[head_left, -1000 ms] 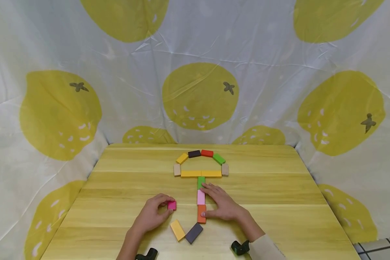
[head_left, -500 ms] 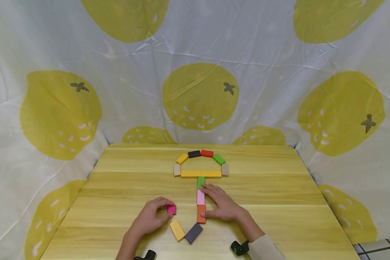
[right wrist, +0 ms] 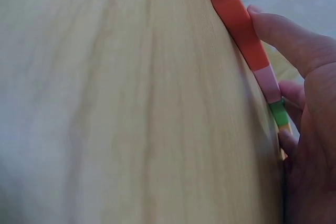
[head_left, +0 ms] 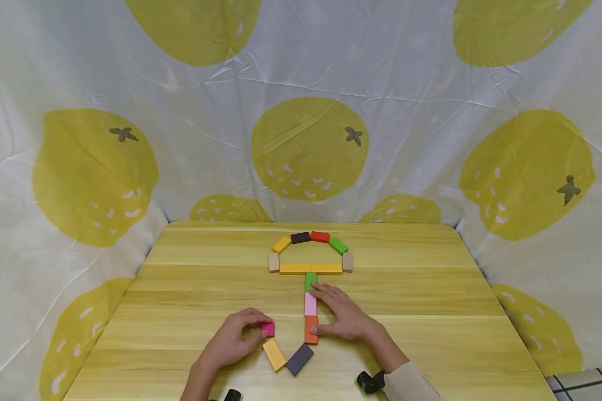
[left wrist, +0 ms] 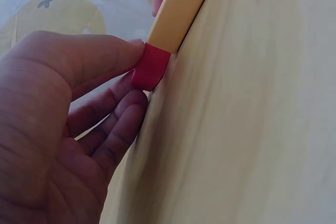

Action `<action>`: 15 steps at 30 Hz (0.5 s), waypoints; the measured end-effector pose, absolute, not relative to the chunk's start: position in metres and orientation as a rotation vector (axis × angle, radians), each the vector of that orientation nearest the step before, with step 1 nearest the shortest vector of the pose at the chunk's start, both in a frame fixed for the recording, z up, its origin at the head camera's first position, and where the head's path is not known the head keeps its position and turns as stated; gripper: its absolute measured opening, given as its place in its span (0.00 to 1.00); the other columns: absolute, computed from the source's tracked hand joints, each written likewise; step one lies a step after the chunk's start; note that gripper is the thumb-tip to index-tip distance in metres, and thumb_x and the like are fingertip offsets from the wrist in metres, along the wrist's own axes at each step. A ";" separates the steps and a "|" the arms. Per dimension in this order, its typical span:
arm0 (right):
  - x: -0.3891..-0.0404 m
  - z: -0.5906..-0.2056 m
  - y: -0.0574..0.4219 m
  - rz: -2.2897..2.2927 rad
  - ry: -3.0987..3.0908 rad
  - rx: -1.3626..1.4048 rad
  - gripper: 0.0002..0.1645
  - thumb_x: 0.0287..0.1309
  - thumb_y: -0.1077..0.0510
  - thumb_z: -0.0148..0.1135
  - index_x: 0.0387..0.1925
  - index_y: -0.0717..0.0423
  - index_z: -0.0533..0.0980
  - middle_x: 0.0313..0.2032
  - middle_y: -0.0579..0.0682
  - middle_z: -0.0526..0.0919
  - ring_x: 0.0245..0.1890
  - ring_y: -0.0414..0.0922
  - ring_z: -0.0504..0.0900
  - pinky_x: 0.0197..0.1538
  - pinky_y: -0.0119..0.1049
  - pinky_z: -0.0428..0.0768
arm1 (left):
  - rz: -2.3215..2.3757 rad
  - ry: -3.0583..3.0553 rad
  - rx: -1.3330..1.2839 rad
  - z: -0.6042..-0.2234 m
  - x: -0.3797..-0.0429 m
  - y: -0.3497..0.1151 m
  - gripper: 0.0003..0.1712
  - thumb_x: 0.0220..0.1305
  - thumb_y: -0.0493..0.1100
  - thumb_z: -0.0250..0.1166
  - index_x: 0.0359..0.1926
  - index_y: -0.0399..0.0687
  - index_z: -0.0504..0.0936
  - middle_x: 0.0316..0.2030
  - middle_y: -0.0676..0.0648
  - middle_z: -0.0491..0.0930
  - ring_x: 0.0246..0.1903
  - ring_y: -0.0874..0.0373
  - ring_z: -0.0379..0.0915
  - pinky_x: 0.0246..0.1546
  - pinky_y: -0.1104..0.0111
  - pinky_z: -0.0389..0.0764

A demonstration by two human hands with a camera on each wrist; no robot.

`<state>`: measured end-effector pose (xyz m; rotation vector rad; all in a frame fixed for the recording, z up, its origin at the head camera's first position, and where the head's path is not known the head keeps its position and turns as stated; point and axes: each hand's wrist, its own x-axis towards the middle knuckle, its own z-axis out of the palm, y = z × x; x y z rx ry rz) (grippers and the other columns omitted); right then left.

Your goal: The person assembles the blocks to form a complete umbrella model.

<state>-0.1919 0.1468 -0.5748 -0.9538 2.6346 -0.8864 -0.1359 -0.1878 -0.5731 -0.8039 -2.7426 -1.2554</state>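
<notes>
My left hand (head_left: 234, 338) pinches a small dark pink block (head_left: 268, 329) between thumb and fingers, close to the upper end of a tilted yellow block (head_left: 274, 355). In the left wrist view the pink block (left wrist: 151, 67) sits right at that yellow block's end (left wrist: 181, 14). My right hand (head_left: 347, 316) rests along a column of blocks. Its thumb lies on the orange block (head_left: 310, 333), and its fingers reach over the light pink block (head_left: 310, 304) to the green one (head_left: 310, 281). A dark grey block (head_left: 299, 360) lies angled between the orange and yellow blocks.
Above the column, two long yellow blocks (head_left: 326, 269) lie in a row. An arch of several coloured blocks, among them a red one (head_left: 320, 236), curves over them on the wooden table (head_left: 406, 289). A lemon-print cloth (head_left: 406, 156) hangs behind.
My left hand has moved the pink block toward me, down to the yellow block's upper end. The right hand has stayed in place on the column.
</notes>
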 end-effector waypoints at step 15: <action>-0.192 -0.578 0.147 -0.870 2.650 -0.952 0.56 0.58 0.26 0.65 0.80 0.43 0.58 0.82 0.41 0.52 0.82 0.53 0.49 0.80 0.60 0.52 | -1.256 -2.745 -0.825 -0.574 -0.134 -0.188 0.12 0.66 0.44 0.73 0.50 0.58 0.88 0.44 0.63 0.84 0.44 0.68 0.80 0.48 0.66 0.84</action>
